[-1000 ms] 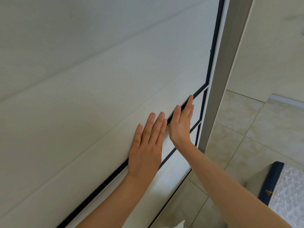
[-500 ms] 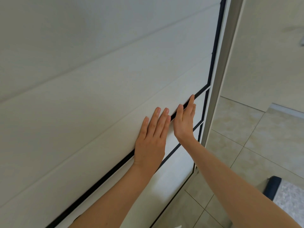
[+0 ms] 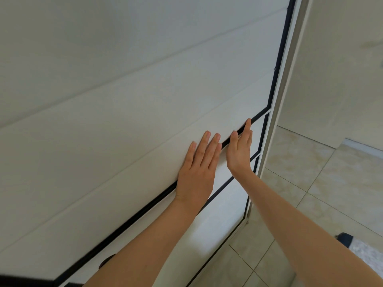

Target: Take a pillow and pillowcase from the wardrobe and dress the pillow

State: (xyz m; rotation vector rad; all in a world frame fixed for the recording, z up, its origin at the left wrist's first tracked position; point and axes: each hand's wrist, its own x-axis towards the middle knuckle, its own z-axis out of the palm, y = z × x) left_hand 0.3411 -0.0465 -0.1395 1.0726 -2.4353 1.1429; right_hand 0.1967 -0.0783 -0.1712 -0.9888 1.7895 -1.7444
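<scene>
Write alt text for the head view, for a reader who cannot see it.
Both bare hands press on a white wardrobe door: the left hand lies flat on the panel, and the right hand sits edge-on with fingertips at a black gap between panels. Beige tiled floor shows to the right.

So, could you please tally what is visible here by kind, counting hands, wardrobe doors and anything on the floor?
Hands: 2, left hand and right hand, both flat on the door
Wardrobe door: 1
Dark-edged mat on the floor: 1
Total: 4
</scene>
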